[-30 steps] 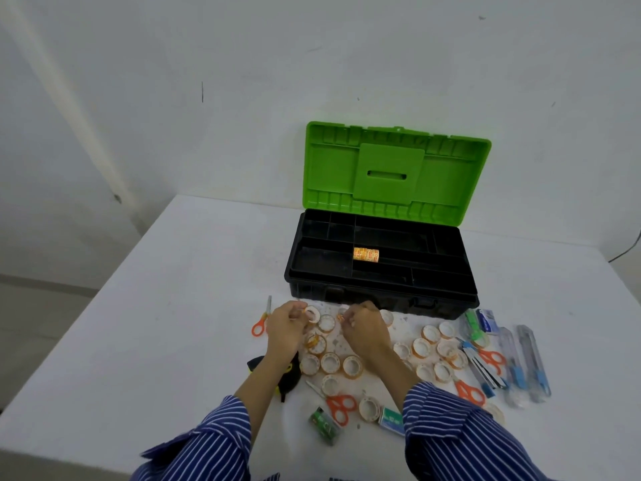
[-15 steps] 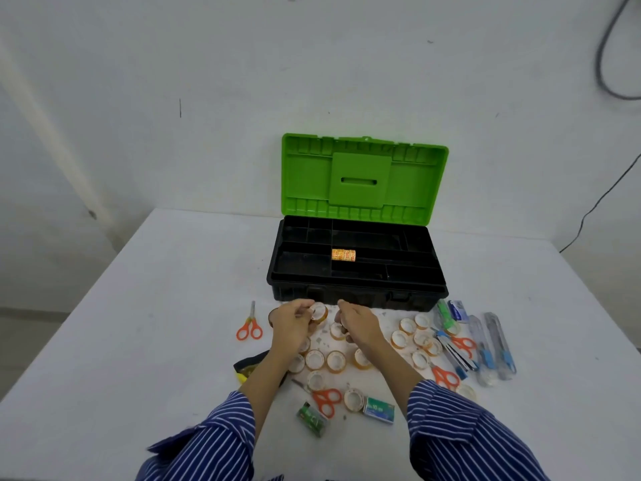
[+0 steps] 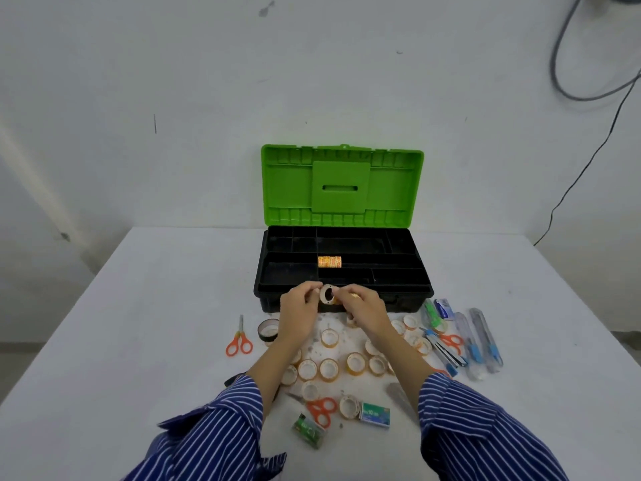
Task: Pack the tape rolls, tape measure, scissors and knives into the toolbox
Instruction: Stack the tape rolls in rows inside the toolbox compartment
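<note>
The black toolbox [image 3: 402, 293] stands open on the table with its green lid [image 3: 341, 185] upright; a short stack of tape rolls [image 3: 329, 261] lies in a middle compartment. My left hand [image 3: 298, 315] and my right hand [image 3: 364, 305] meet at the box's front wall, both pinching a small stack of tape rolls [image 3: 327, 294] held on edge. Several loose tape rolls [image 3: 329, 369] lie on the table under my forearms. Orange scissors [image 3: 239, 341] lie at left, a second pair of scissors [image 3: 321, 409] near my sleeves, a third pair of scissors [image 3: 451, 341] at right. Clear utility knives [image 3: 485, 340] lie at far right.
A larger dark tape roll [image 3: 267, 329] sits left of my left hand. A green staple box [image 3: 375, 414] and a small green packet [image 3: 309, 428] lie near the front. Pens and small packets [image 3: 440, 310] crowd the box's right corner. A cable [image 3: 582, 168] hangs on the wall.
Both hands have lifted from the pile of rolls on the table up to the toolbox's front wall, carrying a small stack of rolls between them. The camera has tilted upward.
</note>
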